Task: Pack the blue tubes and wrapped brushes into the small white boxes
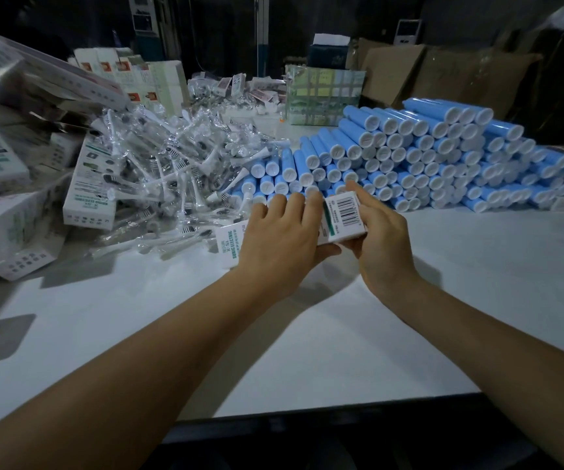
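Both hands hold one small white box (343,213) with green print and a barcode, just above the white table (307,334). My left hand (280,239) grips its left part, fingers curled over the top. My right hand (375,239) holds its right end, thumb lying along the barcode face. Behind the box lies a big stack of blue tubes (426,154) with white caps facing me. A heap of wrapped brushes (168,164) in clear plastic sits to the left of the tubes. Whether the box holds anything is hidden.
Several more white boxes (9,215) are piled at the left edge, one standing box (90,184) leaning by the brushes. Cardboard cartons (426,72) and a green-white pack (324,96) stand at the back. The table's dark front edge (307,422) runs close to me.
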A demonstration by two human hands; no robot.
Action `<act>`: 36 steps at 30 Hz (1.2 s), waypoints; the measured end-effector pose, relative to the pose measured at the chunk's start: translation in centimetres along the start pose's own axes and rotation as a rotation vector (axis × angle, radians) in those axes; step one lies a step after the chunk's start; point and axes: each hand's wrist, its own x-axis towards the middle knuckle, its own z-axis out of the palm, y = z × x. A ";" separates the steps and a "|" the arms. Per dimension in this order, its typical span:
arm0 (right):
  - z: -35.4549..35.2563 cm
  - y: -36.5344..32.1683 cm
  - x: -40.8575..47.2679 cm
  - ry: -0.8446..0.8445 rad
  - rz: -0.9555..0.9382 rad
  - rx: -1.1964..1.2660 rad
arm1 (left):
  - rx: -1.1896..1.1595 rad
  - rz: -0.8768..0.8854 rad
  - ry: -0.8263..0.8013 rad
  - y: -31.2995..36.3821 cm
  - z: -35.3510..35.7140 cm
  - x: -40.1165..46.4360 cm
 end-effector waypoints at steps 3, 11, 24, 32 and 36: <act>-0.2 0.3 -0.1 -0.053 -0.070 -0.090 | -0.034 -0.011 0.015 0.0 -0.2 0.0; -0.3 0.4 0.0 0.149 -0.259 -0.403 | -0.025 -0.141 0.021 -0.3 -0.6 0.5; -0.2 0.7 0.2 0.090 -0.383 -0.438 | -0.023 -0.143 0.076 0.0 -0.4 0.6; 0.4 0.2 0.0 0.002 -0.363 -0.383 | -0.216 -0.193 0.122 -0.1 -1.4 1.5; 0.6 0.0 -0.9 -0.186 -0.364 -0.319 | -1.122 -0.333 0.352 0.4 -3.7 2.1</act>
